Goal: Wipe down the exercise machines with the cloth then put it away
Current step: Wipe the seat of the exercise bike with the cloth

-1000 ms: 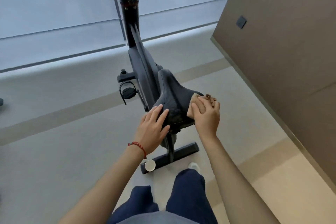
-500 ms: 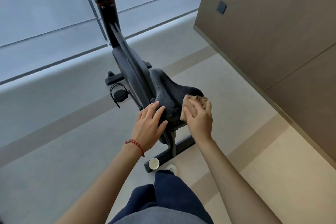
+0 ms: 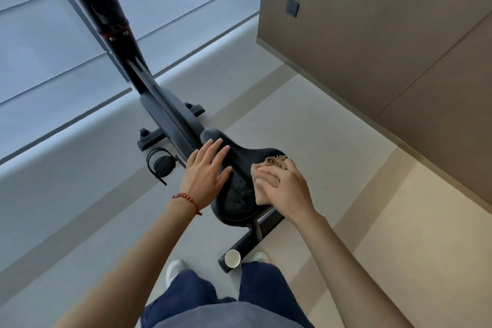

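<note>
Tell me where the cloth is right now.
In the head view, the cloth lies under the right hand, pressed on the right side of the bike saddle, right of centre.

Tan cloth [image 3: 269, 181]: bunched, pressed flat on right side of saddle. Black exercise bike [image 3: 170, 125]: upright on floor, saddle [image 3: 239, 184] top speckled, damp-looking.

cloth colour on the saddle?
Tan/light brown cloth, under the right hand; head view.

Blk saddle [image 3: 239, 181], tan cloth [image 3: 269, 184], red bracelet [image 3: 186, 198].
</note>
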`<state>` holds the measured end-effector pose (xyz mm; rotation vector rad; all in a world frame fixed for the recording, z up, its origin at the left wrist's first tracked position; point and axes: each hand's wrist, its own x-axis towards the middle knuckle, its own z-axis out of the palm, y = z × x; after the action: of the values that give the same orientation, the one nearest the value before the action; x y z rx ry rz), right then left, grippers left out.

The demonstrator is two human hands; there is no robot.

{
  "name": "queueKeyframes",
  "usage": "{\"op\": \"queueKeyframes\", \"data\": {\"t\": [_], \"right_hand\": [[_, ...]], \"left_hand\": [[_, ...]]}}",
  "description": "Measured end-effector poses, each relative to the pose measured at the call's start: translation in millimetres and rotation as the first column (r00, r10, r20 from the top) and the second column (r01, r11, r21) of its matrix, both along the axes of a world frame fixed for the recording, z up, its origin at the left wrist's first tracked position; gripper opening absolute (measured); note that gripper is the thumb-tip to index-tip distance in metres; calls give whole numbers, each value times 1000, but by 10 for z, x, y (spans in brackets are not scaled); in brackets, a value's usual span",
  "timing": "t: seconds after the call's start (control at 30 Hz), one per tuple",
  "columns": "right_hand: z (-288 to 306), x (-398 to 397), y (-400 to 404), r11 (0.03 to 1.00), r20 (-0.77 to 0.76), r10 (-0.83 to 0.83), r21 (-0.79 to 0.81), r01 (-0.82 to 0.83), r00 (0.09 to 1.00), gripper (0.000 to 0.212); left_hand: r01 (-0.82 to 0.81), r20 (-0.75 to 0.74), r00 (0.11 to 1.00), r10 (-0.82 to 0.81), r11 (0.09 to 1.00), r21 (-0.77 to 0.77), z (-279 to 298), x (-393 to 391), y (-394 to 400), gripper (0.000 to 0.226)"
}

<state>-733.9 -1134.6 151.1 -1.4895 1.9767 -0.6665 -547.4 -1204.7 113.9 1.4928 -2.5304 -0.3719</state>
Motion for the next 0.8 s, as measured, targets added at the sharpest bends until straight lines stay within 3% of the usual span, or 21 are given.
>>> {"op": "queueKeyframes", "data": {"t": [0.17,0.37,0.5,0.57,0.67,0.7,0.8], "right_hand": [[37,123,-343,952,-139,-304,-17,305,942,26],[13,730,-257,935,-140,-348,18,354,927,26],[-23,968,-303,779,-176,-627,-109,618,759,29],[-37,1194,-264,778,-220,-628,-145,612,746,29],[-17,1291,-163,784,-215,-613,-47,619,760,30],[-12,1228,-136,741,-211,-662,-43,670,719,30],[-21,1066,-104,505,-155,-860,-136,852,485,29]], "left_hand": [[173,32,985,-172,985,-27,-86,105,-260,58],[428,32,903,-428,903,-26,-113,267,-701,61],[566,22,825,-565,824,-32,-135,291,-908,61],[612,2,790,-613,789,-50,-161,310,-957,56],[657,-17,752,-659,752,-58,-160,355,-1008,54],[665,-30,744,-668,744,-61,-156,362,-1017,54],[678,-59,730,-680,733,-55,-175,382,-1022,55]]}}
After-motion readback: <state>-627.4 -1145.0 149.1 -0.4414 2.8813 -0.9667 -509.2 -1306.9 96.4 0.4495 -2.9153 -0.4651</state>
